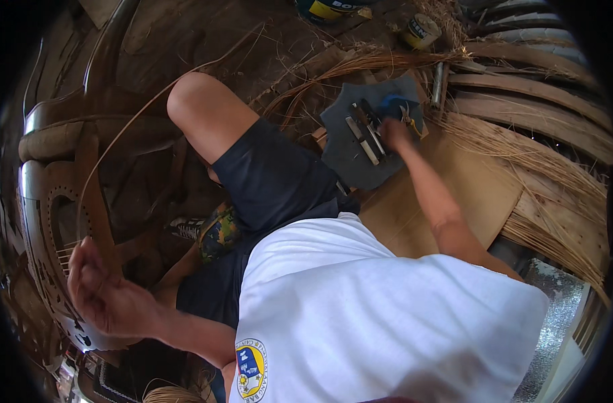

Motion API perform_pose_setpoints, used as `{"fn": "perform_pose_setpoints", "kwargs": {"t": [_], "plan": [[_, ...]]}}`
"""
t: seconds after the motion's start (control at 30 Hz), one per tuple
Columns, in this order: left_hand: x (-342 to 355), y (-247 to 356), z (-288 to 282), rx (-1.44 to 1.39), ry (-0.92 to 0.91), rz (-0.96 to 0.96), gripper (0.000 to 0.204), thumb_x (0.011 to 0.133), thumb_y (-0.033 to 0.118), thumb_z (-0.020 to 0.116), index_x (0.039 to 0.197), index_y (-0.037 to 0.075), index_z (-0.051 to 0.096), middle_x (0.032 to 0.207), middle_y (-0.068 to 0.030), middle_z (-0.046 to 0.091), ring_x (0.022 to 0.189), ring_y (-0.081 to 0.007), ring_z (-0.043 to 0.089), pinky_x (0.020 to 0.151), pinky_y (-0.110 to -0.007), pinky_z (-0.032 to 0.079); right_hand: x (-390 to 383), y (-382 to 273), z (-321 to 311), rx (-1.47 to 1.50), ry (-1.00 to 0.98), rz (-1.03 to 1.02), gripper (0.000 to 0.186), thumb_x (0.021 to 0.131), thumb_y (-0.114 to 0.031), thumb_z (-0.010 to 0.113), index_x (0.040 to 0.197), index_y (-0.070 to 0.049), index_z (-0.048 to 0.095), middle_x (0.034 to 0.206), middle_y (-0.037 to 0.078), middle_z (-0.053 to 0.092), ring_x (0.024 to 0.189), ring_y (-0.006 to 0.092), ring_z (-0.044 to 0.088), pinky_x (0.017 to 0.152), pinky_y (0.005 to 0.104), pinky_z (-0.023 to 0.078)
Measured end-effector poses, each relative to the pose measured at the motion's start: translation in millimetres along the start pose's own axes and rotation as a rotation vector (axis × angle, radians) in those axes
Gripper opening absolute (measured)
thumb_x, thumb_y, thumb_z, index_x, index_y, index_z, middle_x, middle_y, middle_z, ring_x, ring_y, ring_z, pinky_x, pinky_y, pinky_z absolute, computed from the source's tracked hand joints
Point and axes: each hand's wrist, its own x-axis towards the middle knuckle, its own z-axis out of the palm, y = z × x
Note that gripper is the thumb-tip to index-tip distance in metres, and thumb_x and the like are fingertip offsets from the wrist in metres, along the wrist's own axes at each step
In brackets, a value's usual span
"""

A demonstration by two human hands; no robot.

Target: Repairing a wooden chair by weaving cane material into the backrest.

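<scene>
At the lower left my left hand has its fingers pinched round a long thin cane strand, beside a carved wooden chair frame with rows of small holes. My right hand reaches onto a dark grey board among knives or slim tools, by a blue cloth-like item and yellow-handled pliers. Its fingertips are blurred and partly hidden.
My bent knee lies between the chair and a plywood panel. Cane bundles lie over curved wooden slats at right. A dark bucket and a small can stand at the back.
</scene>
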Motion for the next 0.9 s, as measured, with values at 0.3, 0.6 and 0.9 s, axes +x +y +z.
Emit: {"fn": "perform_pose_setpoints", "kwargs": {"t": [0.3, 0.6, 0.9], "plan": [[-25, -29, 29, -0.029, -0.312, -0.229, 0.014, 0.101, 0.010, 0.059, 0.105, -0.002, 0.065, 0.112, -0.0185, 0.068, 0.098, -0.0243, 0.070, 0.092, -0.038, 0.060, -51, -10, 53, 0.150, 0.093, 0.165, 0.029, 0.091, -0.025, 0.063, 0.113, -0.006, 0.061, 0.117, 0.023, 0.060, 0.111, 0.0404, 0.060, 0.092, 0.0509, 0.049], [-55, -32, 40, -0.068, -0.243, -0.499, 0.018, 0.100, 0.010, 0.062, 0.113, -0.002, 0.065, 0.108, -0.0178, 0.070, 0.095, -0.0235, 0.071, 0.089, -0.035, 0.060, -43, 33, 23, -0.017, 0.332, 0.310, 0.055, 0.088, -0.031, 0.071, 0.133, -0.008, 0.052, 0.133, 0.021, 0.053, 0.122, 0.0419, 0.053, 0.099, 0.0490, 0.047], [-56, -15, 63, 0.111, -0.300, -0.767, 0.018, 0.099, 0.015, 0.065, 0.111, 0.002, 0.068, 0.088, -0.0095, 0.073, 0.064, -0.0064, 0.062, 0.054, -0.017, 0.044, 15, 81, 10, -0.021, 0.104, 0.069, 0.103, 0.068, -0.053, 0.085, 0.147, -0.006, 0.039, 0.142, 0.024, 0.049, 0.130, 0.0387, 0.050, 0.108, 0.0452, 0.043]]}}
